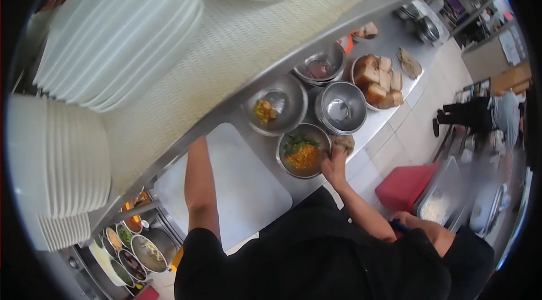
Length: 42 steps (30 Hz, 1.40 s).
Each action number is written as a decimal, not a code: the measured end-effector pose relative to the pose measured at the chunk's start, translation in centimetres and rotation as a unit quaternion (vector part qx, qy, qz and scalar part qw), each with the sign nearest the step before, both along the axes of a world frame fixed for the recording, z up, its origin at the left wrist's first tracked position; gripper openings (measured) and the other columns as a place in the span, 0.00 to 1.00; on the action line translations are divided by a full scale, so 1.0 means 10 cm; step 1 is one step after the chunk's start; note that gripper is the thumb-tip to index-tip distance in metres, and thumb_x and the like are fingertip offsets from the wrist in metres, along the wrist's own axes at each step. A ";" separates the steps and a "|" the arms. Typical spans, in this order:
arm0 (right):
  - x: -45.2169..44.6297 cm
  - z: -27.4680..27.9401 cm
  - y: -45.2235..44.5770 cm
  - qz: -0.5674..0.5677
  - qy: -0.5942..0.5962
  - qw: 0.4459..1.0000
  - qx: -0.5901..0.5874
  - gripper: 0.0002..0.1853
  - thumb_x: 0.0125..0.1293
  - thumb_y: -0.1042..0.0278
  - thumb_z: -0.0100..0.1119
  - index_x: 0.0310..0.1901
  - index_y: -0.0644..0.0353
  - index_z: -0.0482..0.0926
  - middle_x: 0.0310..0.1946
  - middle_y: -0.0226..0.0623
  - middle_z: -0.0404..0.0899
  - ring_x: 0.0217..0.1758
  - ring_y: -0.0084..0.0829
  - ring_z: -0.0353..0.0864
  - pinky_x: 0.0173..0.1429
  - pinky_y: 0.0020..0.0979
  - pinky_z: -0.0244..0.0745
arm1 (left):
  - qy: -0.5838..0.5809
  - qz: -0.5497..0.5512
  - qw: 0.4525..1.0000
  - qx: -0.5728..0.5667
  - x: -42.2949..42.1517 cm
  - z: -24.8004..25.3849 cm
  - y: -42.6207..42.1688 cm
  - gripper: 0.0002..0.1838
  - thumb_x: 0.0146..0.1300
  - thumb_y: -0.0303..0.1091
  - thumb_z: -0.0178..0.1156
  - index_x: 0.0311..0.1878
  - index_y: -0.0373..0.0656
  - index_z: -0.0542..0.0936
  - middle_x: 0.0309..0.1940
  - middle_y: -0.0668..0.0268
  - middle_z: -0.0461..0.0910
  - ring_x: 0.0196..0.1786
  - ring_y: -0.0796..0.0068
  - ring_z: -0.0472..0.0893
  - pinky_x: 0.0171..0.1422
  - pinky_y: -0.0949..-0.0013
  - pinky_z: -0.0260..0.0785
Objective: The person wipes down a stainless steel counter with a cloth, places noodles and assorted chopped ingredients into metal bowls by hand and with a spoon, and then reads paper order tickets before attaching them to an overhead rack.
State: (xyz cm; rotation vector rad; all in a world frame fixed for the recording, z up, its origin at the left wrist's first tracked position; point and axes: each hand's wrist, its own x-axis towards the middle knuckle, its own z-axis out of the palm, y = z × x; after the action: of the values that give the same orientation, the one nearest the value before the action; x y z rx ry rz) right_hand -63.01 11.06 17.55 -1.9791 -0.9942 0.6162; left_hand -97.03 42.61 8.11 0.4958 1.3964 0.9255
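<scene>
My right hand [334, 168] grips the near right rim of a metal bowl [279, 159]. Inside that bowl lie chopped greens [293, 143] and an orange-yellow crumbly food [304, 157]. A crumpled cloth [343, 143] lies just beyond my fingers. My left forearm [201, 187] reaches across a white cutting board [248, 181] and passes under the shelf edge, which hides the left hand. Another metal bowl [293, 111] with some yellow food stands behind, beside a metal bowl [353, 109] that shows nothing but its shiny bottom.
Stacked white plates [124, 34] stand on the shelf [226, 34] above the counter. A bowl of browned food blocks [378, 81] and another cloth [409, 63] are farther right. Ingredient containers [131, 265] sit lower left. A co-worker's arm [429, 229] is close on the right; another person [485, 114] stands beyond.
</scene>
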 end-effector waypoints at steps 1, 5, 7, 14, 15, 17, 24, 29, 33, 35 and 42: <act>-0.01 -0.03 0.06 -0.011 0.002 1.000 -0.001 0.14 0.54 0.75 0.50 0.42 0.69 0.76 0.34 0.59 0.78 0.42 0.55 0.78 0.47 0.44 0.70 | -0.008 0.018 1.000 -0.002 -0.12 -0.09 0.05 0.24 0.60 0.44 0.57 0.52 0.36 0.72 0.38 0.51 0.77 0.36 0.61 0.80 0.36 0.62 0.76; -0.07 -0.02 0.23 0.004 -0.031 0.999 -0.022 0.10 0.52 0.75 0.52 0.36 0.70 0.74 0.31 0.60 0.76 0.38 0.58 0.76 0.44 0.48 0.69 | -0.038 0.078 0.996 0.003 -0.56 -0.44 0.26 0.23 0.60 0.44 0.58 0.52 0.36 0.72 0.40 0.50 0.77 0.37 0.60 0.80 0.38 0.61 0.76; -0.07 0.04 0.30 0.024 -0.031 0.998 -0.058 0.10 0.51 0.73 0.52 0.34 0.69 0.73 0.29 0.58 0.76 0.36 0.57 0.77 0.42 0.49 0.70 | -0.062 0.098 0.993 0.016 -0.74 -0.60 0.39 0.23 0.60 0.44 0.58 0.52 0.36 0.72 0.41 0.50 0.76 0.38 0.60 0.80 0.39 0.61 0.76; 0.15 0.31 0.24 0.234 0.122 0.953 -0.146 0.32 0.63 0.38 0.49 0.44 0.69 0.74 0.25 0.54 0.78 0.35 0.48 0.82 0.41 0.44 0.76 | 0.171 0.091 0.962 0.192 -0.31 0.98 -1.10 0.28 0.59 0.42 0.53 0.60 0.37 0.68 0.55 0.56 0.71 0.49 0.55 0.76 0.52 0.52 0.66; 0.18 0.06 0.22 0.264 0.036 0.959 -0.093 0.34 0.63 0.37 0.48 0.46 0.68 0.74 0.23 0.52 0.78 0.33 0.46 0.82 0.41 0.43 0.76 | 0.163 0.186 0.955 0.165 0.12 1.59 -1.44 0.25 0.60 0.42 0.52 0.60 0.41 0.71 0.51 0.59 0.74 0.47 0.57 0.77 0.50 0.55 0.67; 0.52 0.37 0.19 0.328 0.012 0.941 -0.087 0.31 0.63 0.38 0.50 0.44 0.66 0.75 0.23 0.50 0.78 0.32 0.44 0.82 0.39 0.40 0.76 | 0.271 0.145 0.915 0.261 0.47 1.99 -1.91 0.24 0.61 0.42 0.53 0.59 0.41 0.72 0.49 0.59 0.76 0.45 0.60 0.77 0.42 0.65 0.69; 2.10 0.64 -0.15 0.436 0.214 0.859 -0.160 0.16 0.62 0.53 0.59 0.34 0.60 0.81 0.21 0.39 0.78 0.21 0.31 0.77 0.31 0.31 0.72 | 0.078 -0.249 0.884 0.387 2.26 2.66 -2.60 0.30 0.62 0.44 0.58 0.57 0.28 0.70 0.40 0.51 0.79 0.38 0.68 0.81 0.27 0.72 0.72; 3.10 0.27 -0.57 0.210 0.039 0.970 -0.120 0.19 0.55 0.48 0.65 0.29 0.58 0.80 0.22 0.36 0.79 0.26 0.32 0.78 0.33 0.33 0.72 | 0.036 -0.470 0.852 0.228 4.27 2.59 -2.72 0.26 0.61 0.37 0.62 0.60 0.34 0.71 0.41 0.58 0.81 0.37 0.73 0.81 0.40 0.74 0.73; 3.65 0.47 -0.84 0.019 0.111 0.989 -0.096 0.18 0.48 0.52 0.72 0.30 0.59 0.80 0.25 0.34 0.78 0.29 0.30 0.78 0.37 0.30 0.74 | 0.153 -0.624 0.704 0.301 5.31 2.42 -2.83 0.26 0.62 0.41 0.61 0.60 0.37 0.71 0.44 0.59 0.80 0.44 0.71 0.80 0.46 0.71 0.72; 3.85 0.51 -0.89 -0.021 0.144 0.989 -0.038 0.18 0.48 0.55 0.73 0.32 0.60 0.80 0.28 0.34 0.79 0.32 0.28 0.78 0.39 0.29 0.74 | 0.160 -0.623 0.672 0.366 5.64 2.25 -2.86 0.28 0.61 0.43 0.61 0.60 0.37 0.71 0.45 0.57 0.80 0.45 0.69 0.80 0.47 0.70 0.72; 4.40 0.78 -0.65 0.032 0.146 0.988 0.043 0.11 0.57 0.67 0.66 0.41 0.60 0.80 0.42 0.35 0.77 0.47 0.27 0.76 0.45 0.28 0.74 | 0.219 -0.580 0.637 0.458 6.41 1.94 -2.63 0.32 0.59 0.49 0.60 0.59 0.33 0.69 0.55 0.47 0.71 0.58 0.51 0.71 0.57 0.60 0.67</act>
State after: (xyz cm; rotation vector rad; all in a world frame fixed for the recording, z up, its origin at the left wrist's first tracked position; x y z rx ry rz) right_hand -19.02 4.57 25.33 -1.7266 -0.8906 0.8574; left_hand -32.98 16.35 27.46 2.2087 0.5505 0.2994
